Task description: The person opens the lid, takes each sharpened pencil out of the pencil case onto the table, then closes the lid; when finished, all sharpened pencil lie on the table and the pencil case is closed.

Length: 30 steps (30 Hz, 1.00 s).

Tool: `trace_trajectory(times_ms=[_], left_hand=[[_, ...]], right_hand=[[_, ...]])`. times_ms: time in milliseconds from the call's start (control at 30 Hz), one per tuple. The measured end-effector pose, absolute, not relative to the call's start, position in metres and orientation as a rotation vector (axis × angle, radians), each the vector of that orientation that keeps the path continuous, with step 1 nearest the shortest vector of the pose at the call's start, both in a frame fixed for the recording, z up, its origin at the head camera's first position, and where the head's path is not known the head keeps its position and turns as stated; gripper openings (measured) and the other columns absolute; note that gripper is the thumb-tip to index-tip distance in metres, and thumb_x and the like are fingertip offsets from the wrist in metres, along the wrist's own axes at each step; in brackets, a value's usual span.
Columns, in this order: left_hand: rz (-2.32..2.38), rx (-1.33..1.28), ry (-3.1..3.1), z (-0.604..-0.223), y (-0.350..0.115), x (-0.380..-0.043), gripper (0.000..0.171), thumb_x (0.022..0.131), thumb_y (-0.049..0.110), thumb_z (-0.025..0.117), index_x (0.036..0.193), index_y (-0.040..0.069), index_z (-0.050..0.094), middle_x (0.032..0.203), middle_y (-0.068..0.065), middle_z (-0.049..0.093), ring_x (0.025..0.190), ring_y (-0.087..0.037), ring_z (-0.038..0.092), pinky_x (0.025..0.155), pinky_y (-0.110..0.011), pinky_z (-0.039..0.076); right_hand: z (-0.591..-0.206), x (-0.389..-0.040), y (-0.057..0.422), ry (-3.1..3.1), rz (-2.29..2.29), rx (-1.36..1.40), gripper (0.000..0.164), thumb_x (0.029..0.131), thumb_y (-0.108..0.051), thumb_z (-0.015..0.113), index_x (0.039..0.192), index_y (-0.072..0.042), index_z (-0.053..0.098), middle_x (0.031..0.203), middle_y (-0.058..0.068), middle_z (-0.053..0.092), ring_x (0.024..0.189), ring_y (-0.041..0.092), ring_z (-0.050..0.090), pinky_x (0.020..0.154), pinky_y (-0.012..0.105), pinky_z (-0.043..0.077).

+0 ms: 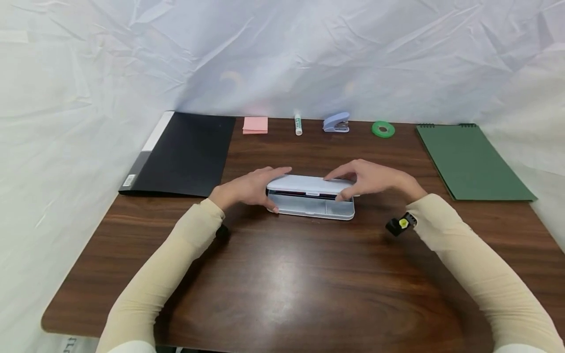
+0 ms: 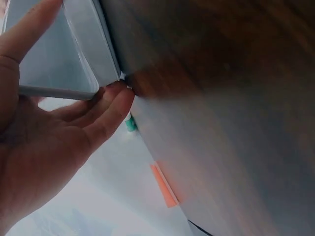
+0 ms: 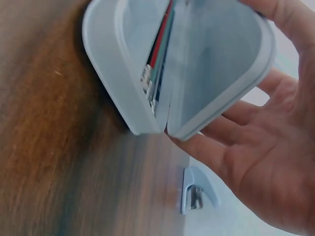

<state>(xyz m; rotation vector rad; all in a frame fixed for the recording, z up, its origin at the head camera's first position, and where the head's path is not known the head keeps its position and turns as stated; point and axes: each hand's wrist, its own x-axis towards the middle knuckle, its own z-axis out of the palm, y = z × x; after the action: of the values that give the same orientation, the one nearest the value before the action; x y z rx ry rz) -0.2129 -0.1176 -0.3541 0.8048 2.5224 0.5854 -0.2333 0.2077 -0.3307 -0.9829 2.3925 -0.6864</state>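
Pencil case (image 1: 295,213), lid (image 1: 300,184) part-open (pens (image 3: 159,51) inside). Left hand (image 1: 249,188): case's left end clamped between thumb, fingers. Right hand (image 1: 370,178): lid's right end clamped between thumb, fingers.

In the head view, a black folder (image 1: 187,154) lies at the left of the frame and a green pad (image 1: 474,162) (ring-bound along its top edge) at the right. Across the upper middle, left to right, sit pink notes (image 1: 255,124), a glue stick (image 1: 298,125), a blue stapler (image 1: 336,122) and green tape (image 1: 376,130). White sheeting (image 1: 282,54) fills the frame's top behind the table (image 1: 282,284).
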Motion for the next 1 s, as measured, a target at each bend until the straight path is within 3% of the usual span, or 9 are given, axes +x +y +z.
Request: trace_trajectory(times_ms=[100,233,367,500,667,767,867,933,1000], left_hand=[[0.633,0.755,2.527,-0.354,-0.118,-0.214,0.123,0.074,0.031,0.090,0.162,0.029,0.004,0.164,-0.009,0.026,0.148,-0.032,0.033,0.113,-0.053,0.035],[0.693,0.729,2.539,-0.356,-0.119,-0.214,0.136,0.070,0.033,0.092,0.159,0.035,-0.011,0.165,-0.011,0.025,0.137,-0.034,0.048,0.109,-0.053,0.039],[0.742,0.692,2.568,-0.356,-0.121,-0.213,0.142,0.068,0.033,0.093,0.157,0.038,-0.018,0.156,-0.018,0.039,0.130,-0.034,0.054,0.105,-0.052,0.043],[0.765,0.690,2.608,-0.356,-0.122,-0.211,0.145,0.067,0.032,0.094,0.157,0.033,-0.020,0.137,-0.019,0.055,0.125,-0.032,0.057,0.102,-0.050,0.045],[0.772,0.682,2.674,-0.356,-0.122,-0.211,0.150,0.063,0.033,0.096,0.156,0.030,-0.022,0.123,-0.015,0.058,0.111,-0.031,0.061,0.098,-0.049,0.046],[0.776,0.676,2.699,-0.356,-0.122,-0.211,0.151,0.063,0.033,0.096,0.156,0.031,-0.023,0.138,-0.017,0.052,0.122,-0.034,0.057,0.104,-0.055,0.042],[0.770,0.676,2.709,-0.356,-0.122,-0.210,0.151,0.063,0.034,0.096,0.155,0.032,-0.024,0.157,-0.019,0.035,0.137,-0.038,0.046,0.110,-0.063,0.033],[0.760,0.673,2.713,-0.356,-0.121,-0.209,0.150,0.064,0.033,0.095,0.156,0.031,-0.024,0.164,-0.018,0.023,0.142,-0.040,0.039,0.111,-0.067,0.028],[0.744,0.666,2.717,-0.356,-0.121,-0.208,0.149,0.064,0.033,0.095,0.156,0.032,-0.023,0.164,-0.018,0.021,0.142,-0.041,0.039,0.111,-0.067,0.027]], right_hand=[[-0.331,-0.240,0.214,2.331,-0.792,-0.952,0.053,0.088,-0.028,0.074,0.137,-0.012,0.061,0.140,0.009,0.061,0.132,0.027,0.054,0.105,0.050,0.044],[-0.329,-0.247,0.217,2.253,-0.867,-0.956,0.054,0.093,-0.021,0.070,0.142,-0.007,0.055,0.145,0.012,0.056,0.137,0.031,0.049,0.108,0.051,0.042],[-0.326,-0.250,0.219,2.254,-0.888,-0.909,0.054,0.097,-0.024,0.065,0.147,-0.010,0.050,0.150,0.011,0.050,0.139,0.032,0.047,0.106,0.053,0.042],[-0.327,-0.252,0.221,2.316,-0.905,-0.826,0.054,0.101,-0.031,0.058,0.151,-0.016,0.044,0.159,0.008,0.039,0.144,0.032,0.039,0.109,0.057,0.037],[-0.330,-0.252,0.221,2.381,-0.980,-0.729,0.057,0.104,-0.038,0.050,0.157,-0.021,0.033,0.164,0.006,0.026,0.150,0.032,0.027,0.113,0.060,0.029],[-0.333,-0.252,0.220,2.431,-1.032,-0.700,0.057,0.105,-0.039,0.047,0.158,-0.024,0.030,0.165,0.004,0.024,0.152,0.031,0.023,0.115,0.060,0.026],[-0.336,-0.254,0.217,2.481,-1.087,-0.684,0.057,0.105,-0.039,0.046,0.158,-0.024,0.030,0.166,0.004,0.023,0.153,0.030,0.021,0.116,0.059,0.024],[-0.339,-0.257,0.215,2.506,-1.127,-0.659,0.057,0.105,-0.041,0.046,0.158,-0.025,0.030,0.166,0.004,0.022,0.153,0.031,0.021,0.116,0.059,0.024],[-0.341,-0.260,0.213,2.527,-1.156,-0.629,0.058,0.104,-0.044,0.047,0.157,-0.027,0.030,0.166,0.003,0.022,0.152,0.032,0.022,0.116,0.059,0.025]])
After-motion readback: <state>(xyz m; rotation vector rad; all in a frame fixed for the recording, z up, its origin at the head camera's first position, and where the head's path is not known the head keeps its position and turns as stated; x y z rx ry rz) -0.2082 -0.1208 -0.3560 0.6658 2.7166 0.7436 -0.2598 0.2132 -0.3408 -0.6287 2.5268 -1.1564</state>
